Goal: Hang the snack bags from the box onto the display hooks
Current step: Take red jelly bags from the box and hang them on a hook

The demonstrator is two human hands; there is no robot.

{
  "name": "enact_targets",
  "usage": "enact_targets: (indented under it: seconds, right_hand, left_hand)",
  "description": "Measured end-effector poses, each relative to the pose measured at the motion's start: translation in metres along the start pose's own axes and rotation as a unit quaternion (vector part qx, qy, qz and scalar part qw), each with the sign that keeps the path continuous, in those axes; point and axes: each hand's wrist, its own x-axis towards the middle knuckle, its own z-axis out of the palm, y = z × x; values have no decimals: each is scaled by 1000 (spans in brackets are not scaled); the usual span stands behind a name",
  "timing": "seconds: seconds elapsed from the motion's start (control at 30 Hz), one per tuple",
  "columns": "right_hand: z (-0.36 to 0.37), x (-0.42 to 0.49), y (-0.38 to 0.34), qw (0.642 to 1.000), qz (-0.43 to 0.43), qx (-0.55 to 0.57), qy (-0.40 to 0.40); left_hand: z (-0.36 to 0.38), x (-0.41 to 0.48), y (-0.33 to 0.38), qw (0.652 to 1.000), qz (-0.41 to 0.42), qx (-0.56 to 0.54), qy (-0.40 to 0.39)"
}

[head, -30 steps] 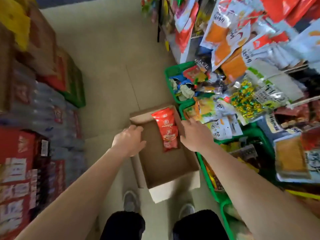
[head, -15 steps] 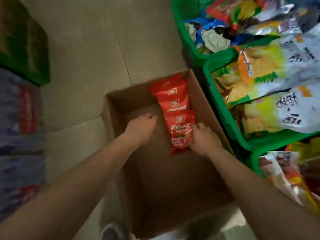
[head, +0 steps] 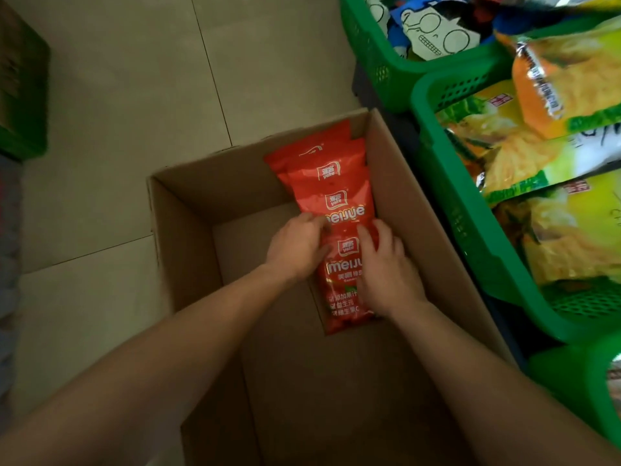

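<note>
The cardboard box (head: 188,230) sits open on the tiled floor (head: 134,112), and the red snack bags (head: 322,163) lie overlapped along its right wall, up into the far right corner. The left hand (head: 295,250) grips the nearest bag (head: 342,297) by its left edge. The right hand (head: 386,267) lies over the right side, fingers bent - whether it truly clasps, I cannot tell. Green baskets (head: 447,183) of snacks stand just beside the box.

You have a large green basket (head: 447,203) on the tiled floor (head: 117,112), packed with yellow-green chip packets (head: 537,156). Just beyond it stands a second green basket (head: 369,62) holding cartoon-face packets (head: 433,35). Well across the floor from it sits a blurred green carton (head: 23,129).
</note>
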Motion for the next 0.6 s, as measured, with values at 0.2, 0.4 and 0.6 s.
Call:
enact_targets:
  seconds: [0.2,0.4,0.6]
  right_hand:
    - [-1,19,1,999,-20,-8,28]
    - [2,21,-5,997,-20,-68,43]
    - [-6,20,-7,994,-34,-58,90]
  left_hand:
    - [-5,-9,-8,999,-10,-30,25]
    - [-8,0,-28,984,-156,-85,24]
    - [-22,22,-27,921,-178,-336,91]
